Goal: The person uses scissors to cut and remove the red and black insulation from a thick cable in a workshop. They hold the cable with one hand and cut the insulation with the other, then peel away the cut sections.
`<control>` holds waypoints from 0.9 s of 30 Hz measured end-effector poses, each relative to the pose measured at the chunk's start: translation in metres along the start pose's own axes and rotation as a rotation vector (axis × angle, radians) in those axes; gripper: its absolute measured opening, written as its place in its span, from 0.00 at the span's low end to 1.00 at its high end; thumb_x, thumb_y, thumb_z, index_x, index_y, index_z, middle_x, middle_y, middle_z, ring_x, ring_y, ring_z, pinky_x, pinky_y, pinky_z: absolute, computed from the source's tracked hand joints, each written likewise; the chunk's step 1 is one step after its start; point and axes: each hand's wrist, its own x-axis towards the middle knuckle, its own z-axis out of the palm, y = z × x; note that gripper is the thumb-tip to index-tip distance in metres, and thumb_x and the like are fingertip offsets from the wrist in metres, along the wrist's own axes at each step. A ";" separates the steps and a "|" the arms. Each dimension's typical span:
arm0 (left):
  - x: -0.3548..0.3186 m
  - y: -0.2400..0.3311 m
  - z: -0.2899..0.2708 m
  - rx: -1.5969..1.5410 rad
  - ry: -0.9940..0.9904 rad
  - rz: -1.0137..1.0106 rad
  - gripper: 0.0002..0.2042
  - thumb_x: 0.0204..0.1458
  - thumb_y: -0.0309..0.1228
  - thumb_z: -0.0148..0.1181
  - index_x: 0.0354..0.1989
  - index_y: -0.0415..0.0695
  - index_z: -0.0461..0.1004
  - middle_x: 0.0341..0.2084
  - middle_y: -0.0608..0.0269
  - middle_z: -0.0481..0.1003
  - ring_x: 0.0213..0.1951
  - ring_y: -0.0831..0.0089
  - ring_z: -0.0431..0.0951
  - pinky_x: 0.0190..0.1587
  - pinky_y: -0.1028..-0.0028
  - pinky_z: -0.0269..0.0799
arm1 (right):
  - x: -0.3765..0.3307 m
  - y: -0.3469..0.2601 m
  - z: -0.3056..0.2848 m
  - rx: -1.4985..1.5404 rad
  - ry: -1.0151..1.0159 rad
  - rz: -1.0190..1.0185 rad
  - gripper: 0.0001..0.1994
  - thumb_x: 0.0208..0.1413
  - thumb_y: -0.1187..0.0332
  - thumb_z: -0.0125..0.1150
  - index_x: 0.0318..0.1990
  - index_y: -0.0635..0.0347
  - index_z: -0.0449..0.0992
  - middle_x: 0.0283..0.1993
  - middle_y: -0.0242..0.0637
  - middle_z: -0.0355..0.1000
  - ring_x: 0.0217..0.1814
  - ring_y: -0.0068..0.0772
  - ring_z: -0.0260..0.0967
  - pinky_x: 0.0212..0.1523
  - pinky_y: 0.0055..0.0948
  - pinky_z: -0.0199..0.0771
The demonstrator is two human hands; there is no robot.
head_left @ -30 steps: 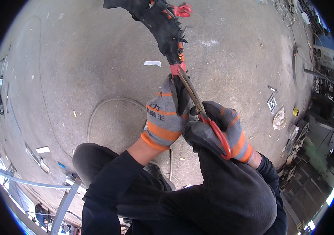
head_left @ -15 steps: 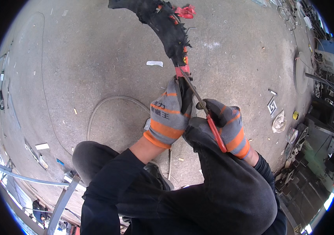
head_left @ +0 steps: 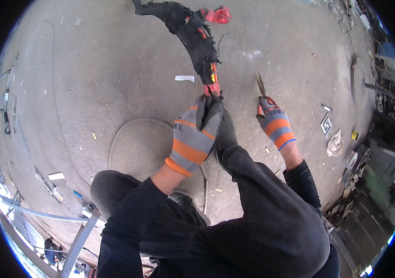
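My gloved left hand (head_left: 191,135) is closed around the near end of a cable bundle (head_left: 186,33) in torn black covering. A band of red tape (head_left: 211,89) wraps it just beyond my fingers. Red and yellow strands show through splits in the covering along its right side. Off to the right, my gloved right hand (head_left: 276,121) grips the red handles of scissors (head_left: 261,85), whose blades point away from me, apart from the bundle. My right shoe (head_left: 225,132) is just beside the left hand.
Crumpled red tape (head_left: 218,15) and a bent metal rod (head_left: 222,42) lie near the bundle. A grey hose (head_left: 123,127) curves across the concrete floor on the left. Metal frames (head_left: 74,245) stand at lower left; scrap and a yellow tape roll (head_left: 354,135) lie at right.
My right hand has drawn the scissors off the red-taped part and moved them to the right, blades swinging upright. The left hand keeps its hold on the bundle, shifted slightly left.
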 end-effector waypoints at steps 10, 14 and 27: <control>-0.009 -0.006 0.012 0.078 -0.041 -0.088 0.27 0.58 0.32 0.70 0.64 0.33 0.73 0.47 0.39 0.81 0.45 0.42 0.84 0.48 0.55 0.80 | 0.010 -0.142 -0.095 0.270 0.295 -0.510 0.15 0.57 0.65 0.77 0.46 0.59 0.79 0.38 0.42 0.80 0.32 0.49 0.77 0.33 0.40 0.77; -0.010 -0.010 0.012 0.095 -0.028 0.030 0.28 0.55 0.28 0.68 0.65 0.34 0.72 0.45 0.40 0.81 0.44 0.42 0.84 0.47 0.54 0.80 | 0.002 -0.149 -0.094 -0.038 0.305 -0.493 0.12 0.56 0.68 0.76 0.43 0.58 0.78 0.36 0.41 0.79 0.33 0.49 0.77 0.34 0.41 0.77; -0.012 -0.006 -0.002 0.227 -0.064 0.079 0.33 0.45 0.27 0.67 0.64 0.32 0.71 0.37 0.43 0.81 0.35 0.45 0.83 0.39 0.56 0.79 | 0.000 -0.145 -0.100 -0.132 0.165 -0.541 0.14 0.60 0.56 0.70 0.39 0.57 0.78 0.32 0.42 0.77 0.34 0.49 0.78 0.29 0.43 0.74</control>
